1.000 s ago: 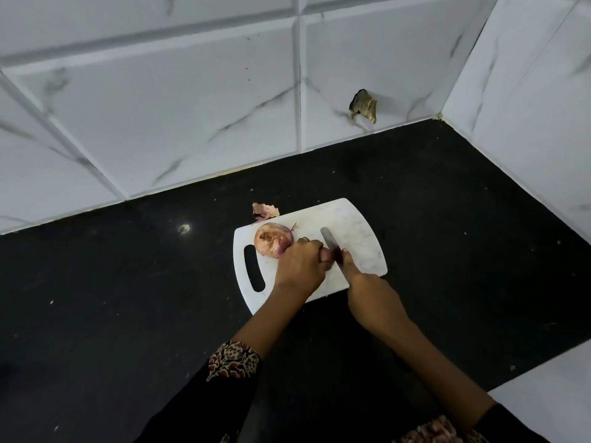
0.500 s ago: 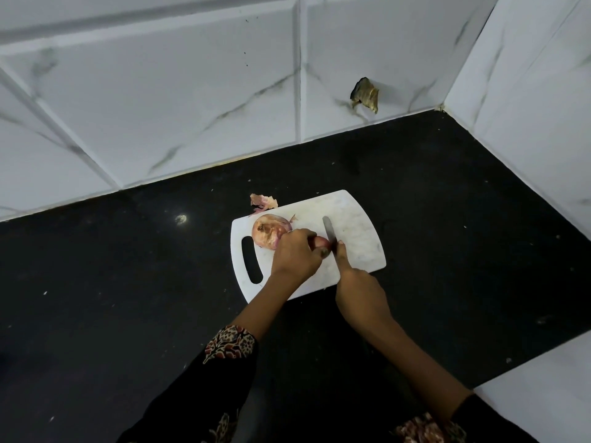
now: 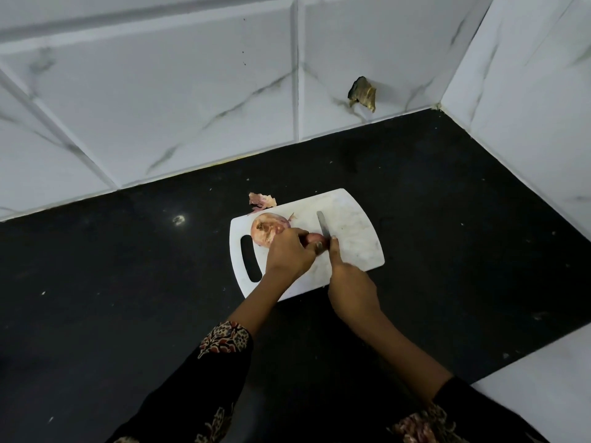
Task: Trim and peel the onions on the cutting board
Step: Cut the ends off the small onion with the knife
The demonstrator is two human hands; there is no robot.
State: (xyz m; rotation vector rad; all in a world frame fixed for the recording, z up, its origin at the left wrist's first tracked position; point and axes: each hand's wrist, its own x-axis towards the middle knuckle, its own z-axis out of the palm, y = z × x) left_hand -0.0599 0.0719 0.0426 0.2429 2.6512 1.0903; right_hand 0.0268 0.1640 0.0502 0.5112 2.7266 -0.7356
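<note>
I see the white plastic cutting board (image 3: 351, 238) on the black stone counter (image 3: 128, 282), a pinkish round onion (image 3: 265, 231) at its left end, a papery pink peel scrap (image 3: 261, 200) just behind.

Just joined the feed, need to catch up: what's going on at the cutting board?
A person is trimming onions on the white cutting board. The left hand grips a small onion while the right hand holds a knife with its blade against it. A larger onion sits beside them on the board, some skin still on. A scrap of peel lies on the black counter.

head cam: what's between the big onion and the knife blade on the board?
In the head view, the left hand and the small onion it holds lie between the big onion and the knife blade.
</note>
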